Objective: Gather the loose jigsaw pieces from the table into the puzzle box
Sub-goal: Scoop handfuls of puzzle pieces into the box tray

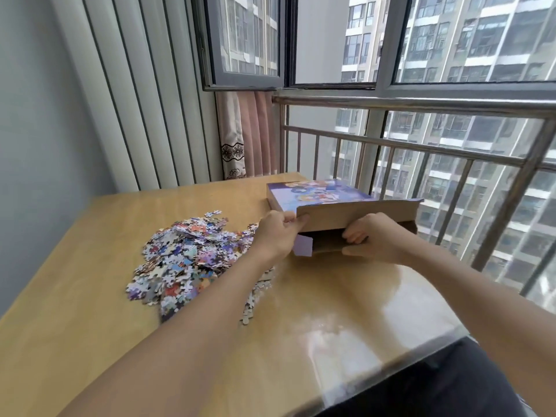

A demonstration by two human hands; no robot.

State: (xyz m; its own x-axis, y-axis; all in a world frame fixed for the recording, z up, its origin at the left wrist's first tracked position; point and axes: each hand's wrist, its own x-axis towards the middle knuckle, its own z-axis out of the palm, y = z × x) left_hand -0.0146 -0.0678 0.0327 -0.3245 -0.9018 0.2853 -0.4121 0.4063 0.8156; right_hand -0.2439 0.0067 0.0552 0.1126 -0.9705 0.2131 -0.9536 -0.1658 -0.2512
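A purple illustrated puzzle box (319, 192) lies flat at the far side of the wooden table (90, 311), its near end open. Its brown end flap (358, 213) is lifted. My left hand (275, 233) pinches the flap's left corner. My right hand (376, 237) grips the box at its open mouth, fingers curled at the opening's lower edge. A small side tab (303, 246) sticks out below my left hand. A heap of loose jigsaw pieces (186, 257) lies left of the box, partly hidden under my left forearm.
A metal railing (421, 145) and window run along the far and right edges of the table. A pink curtain (246, 133) hangs at the back corner. The wall with vertical slats stands at the left. The table's glossy near edge curves at the right.
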